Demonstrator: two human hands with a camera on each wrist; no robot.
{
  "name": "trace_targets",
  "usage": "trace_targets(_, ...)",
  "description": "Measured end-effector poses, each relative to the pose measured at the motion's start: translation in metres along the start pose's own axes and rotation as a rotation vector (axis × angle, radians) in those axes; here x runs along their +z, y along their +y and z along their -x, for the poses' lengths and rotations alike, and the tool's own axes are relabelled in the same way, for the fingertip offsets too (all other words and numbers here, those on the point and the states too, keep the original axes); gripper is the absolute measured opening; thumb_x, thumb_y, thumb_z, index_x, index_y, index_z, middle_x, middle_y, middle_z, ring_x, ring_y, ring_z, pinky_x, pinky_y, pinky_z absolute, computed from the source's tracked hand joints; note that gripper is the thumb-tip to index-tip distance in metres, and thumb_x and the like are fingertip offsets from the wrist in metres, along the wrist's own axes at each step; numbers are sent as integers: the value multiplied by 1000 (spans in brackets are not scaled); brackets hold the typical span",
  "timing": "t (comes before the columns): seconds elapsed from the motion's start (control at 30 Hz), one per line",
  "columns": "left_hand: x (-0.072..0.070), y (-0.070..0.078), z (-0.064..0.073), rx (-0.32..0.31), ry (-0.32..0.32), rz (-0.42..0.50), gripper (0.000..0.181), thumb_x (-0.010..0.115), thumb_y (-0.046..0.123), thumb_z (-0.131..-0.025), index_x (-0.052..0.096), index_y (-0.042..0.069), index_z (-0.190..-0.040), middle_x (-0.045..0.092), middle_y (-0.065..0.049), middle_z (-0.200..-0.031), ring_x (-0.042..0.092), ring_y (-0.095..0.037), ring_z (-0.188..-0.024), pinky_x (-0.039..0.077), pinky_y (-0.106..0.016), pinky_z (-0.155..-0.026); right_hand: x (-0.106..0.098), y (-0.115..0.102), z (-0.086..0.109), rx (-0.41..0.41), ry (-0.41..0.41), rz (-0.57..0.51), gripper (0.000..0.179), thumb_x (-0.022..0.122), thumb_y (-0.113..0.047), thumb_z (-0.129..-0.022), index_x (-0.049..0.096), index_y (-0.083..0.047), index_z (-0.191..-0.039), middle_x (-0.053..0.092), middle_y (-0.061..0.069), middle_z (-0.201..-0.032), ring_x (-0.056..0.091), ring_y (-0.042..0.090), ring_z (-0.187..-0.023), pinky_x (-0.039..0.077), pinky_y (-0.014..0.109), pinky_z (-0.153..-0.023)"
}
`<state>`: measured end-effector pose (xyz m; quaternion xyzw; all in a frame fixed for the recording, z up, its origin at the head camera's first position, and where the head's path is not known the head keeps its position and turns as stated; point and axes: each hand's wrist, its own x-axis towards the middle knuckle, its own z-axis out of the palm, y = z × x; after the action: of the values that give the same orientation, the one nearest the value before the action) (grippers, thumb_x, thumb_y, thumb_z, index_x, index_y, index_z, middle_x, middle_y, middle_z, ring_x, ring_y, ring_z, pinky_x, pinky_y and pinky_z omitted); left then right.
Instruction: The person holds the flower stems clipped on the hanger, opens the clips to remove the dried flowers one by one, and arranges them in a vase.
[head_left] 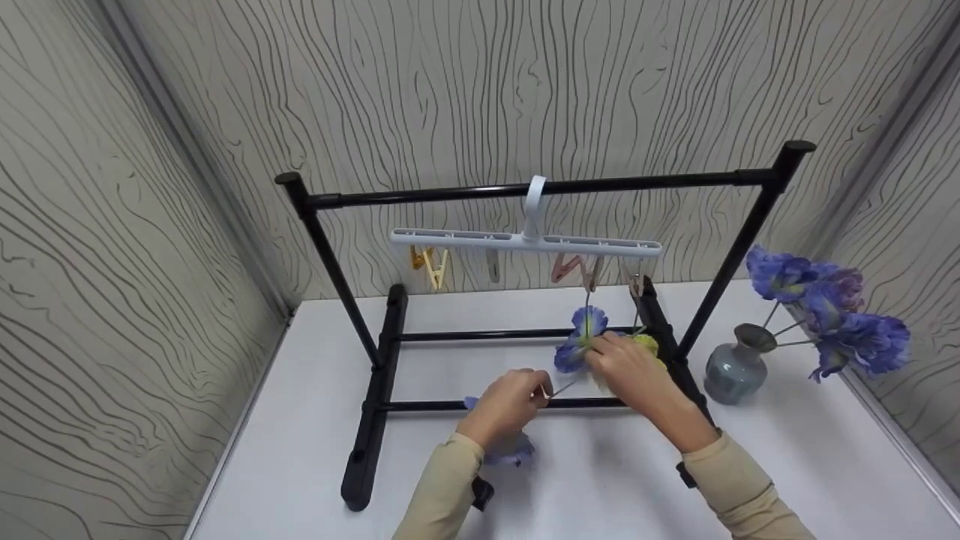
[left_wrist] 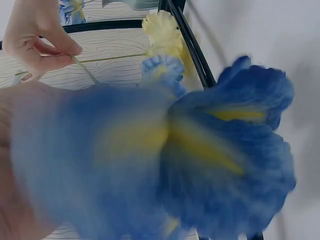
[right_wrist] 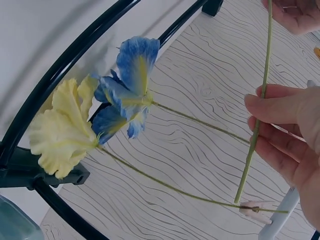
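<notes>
My left hand (head_left: 510,405) pinches the stem of a blue artificial flower (left_wrist: 225,145), whose yellow-streaked bloom fills much of the left wrist view. In the right wrist view my right hand (right_wrist: 285,130) pinches the same green stem (right_wrist: 245,180) between thumb and fingers, nearer its bare end. Behind that hand, a second blue flower (right_wrist: 132,70) and a pale yellow flower (right_wrist: 62,132) hang head down. They dangle below the clothespins (head_left: 592,276) on the right side of a pale blue hanger (head_left: 465,240). The yellow flower's stem is gripped by a clothespin; the right hand partly hides these blooms in the head view.
The hanger hooks over the top bar of a black rack (head_left: 420,195) on a white table (head_left: 300,420). Yellow clothespins (head_left: 436,270) and a grey one (head_left: 493,266) hang on its left. To the right, a blue-grey vase (head_left: 735,373) holds several blue-purple flowers (head_left: 862,341).
</notes>
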<state>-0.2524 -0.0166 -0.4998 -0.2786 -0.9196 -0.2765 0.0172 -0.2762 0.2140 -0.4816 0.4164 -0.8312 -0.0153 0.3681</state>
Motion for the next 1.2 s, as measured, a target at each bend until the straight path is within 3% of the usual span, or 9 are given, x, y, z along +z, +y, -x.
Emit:
trace_targets(0.13, -2, -2, -1, 7, 33, 91, 8, 67, 9, -101, 75, 9, -102, 71, 1, -95, 64, -5, -84, 54, -22, -74, -1, 4, 5, 21, -8, 7, 32, 89, 18, -62, 70, 1, -82, 67, 11, -83, 64, 24, -74, 58, 32, -61)
trace_targets(0.4, -9, -10, -2, 36, 239, 224, 12, 60, 9, -105, 71, 6, -107, 71, -6, -105, 66, -16, -96, 57, -33, -84, -4, 14, 18, 77, -14, -17, 28, 79, 24, -68, 70, 1, -81, 65, 12, -79, 61, 25, -70, 57, 34, -58)
trace_targets(0.63, -9, -20, 0, 4, 343, 311, 14, 58, 7, -106, 69, 1, -110, 69, -10, -107, 68, -24, -95, 58, -34, -81, -4, 27, 30, 84, 70, -57, 29, 68, 29, -69, 64, 1, -78, 59, 12, -77, 56, 25, -67, 50, 32, -48)
trace_targets(0.87, -4, -29, 0, 0, 375, 350, 13, 57, 6, -105, 68, 1, -109, 69, -11, -107, 68, -27, -97, 57, -37, -85, -4, 40, 42, 90, 179, -88, 33, 69, 29, -71, 57, 0, -80, 55, 11, -77, 51, 25, -65, 40, 31, -41)
trace_targets(1.2, 1, -34, 2, -21, 359, 381, 12, 57, 4, -104, 68, 0, -108, 69, -12, -107, 67, -26, -99, 57, -37, -87, -8, 55, 60, 170, 320, -113, 26, 62, 25, -75, 57, 0, -77, 56, 11, -76, 54, 28, -67, 46, 41, -47)
